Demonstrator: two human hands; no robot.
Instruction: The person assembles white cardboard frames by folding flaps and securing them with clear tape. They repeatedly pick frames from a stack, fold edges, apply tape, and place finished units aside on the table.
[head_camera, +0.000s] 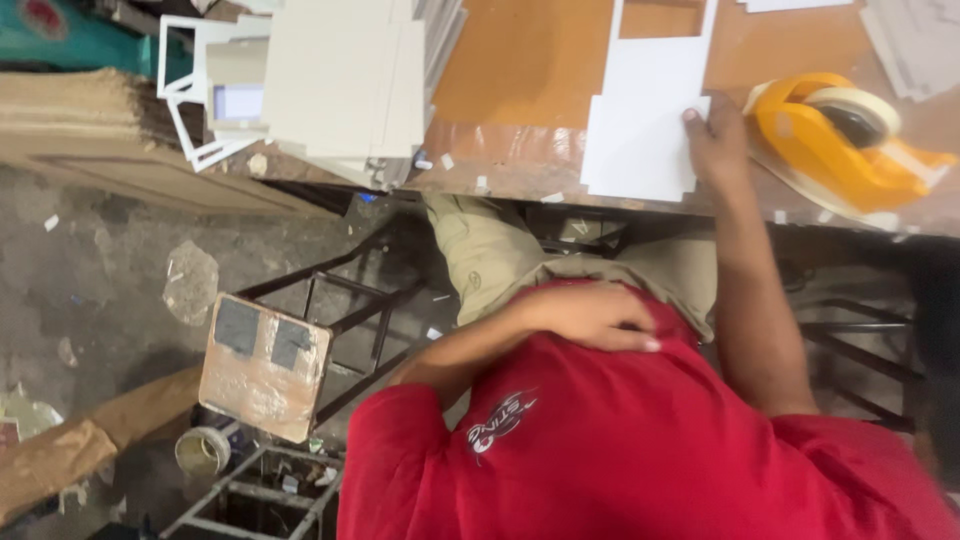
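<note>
My right hand (716, 140) reaches out to the brown tabletop (520, 70) and grips the right edge of a white card sheet (640, 130) with a notched outline, thumb on top of it. The sheet lies flat near the table's front edge. My left hand (590, 315) rests flat on my red shirt above my lap and holds nothing. My khaki trousers show below the table edge.
A yellow tape dispenser (840, 130) sits just right of my right hand. A stack of pale boards (350, 80) and white frames (200, 90) fill the table's left. A stool with a taped cardboard seat (265, 365) and a tape roll (203, 450) stand on the littered floor at left.
</note>
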